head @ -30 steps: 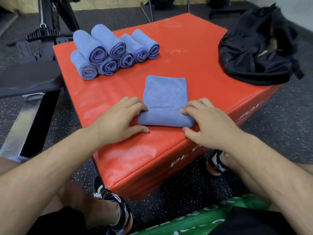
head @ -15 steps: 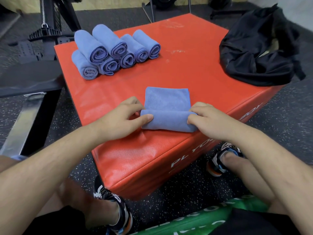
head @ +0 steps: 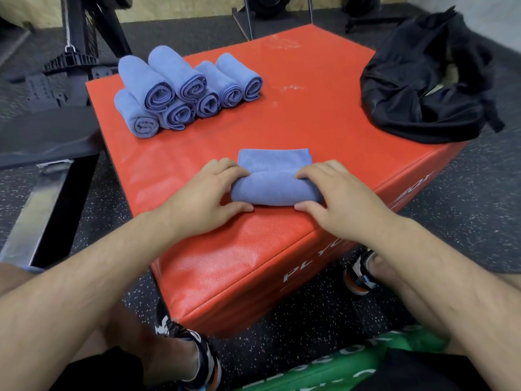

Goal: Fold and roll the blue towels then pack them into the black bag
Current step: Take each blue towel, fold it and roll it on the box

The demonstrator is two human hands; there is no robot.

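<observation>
- Head view: the blue towel (head: 275,190) is rolled further than half a second ago. The roll is thicker, and only a short flat strip is left beyond it.
- The left hand (head: 208,193) and right hand (head: 335,198) have moved farther in from the near edge of the red bench (head: 310,114). Each grasps one end of the roll, fingers curled over the top and thumb against the near side.
- The roll lies on the near part of the bench, between the two hands.
- The rolled towels (head: 180,88) are piled at the far left corner, well apart from the roll.
- The black bag (head: 423,88) slumps at the far right corner, overhanging the edge.
- A dark metal frame (head: 84,38) stands left of the bench.
- Both hands cover the roll's ends, so its spiral is hidden.
</observation>
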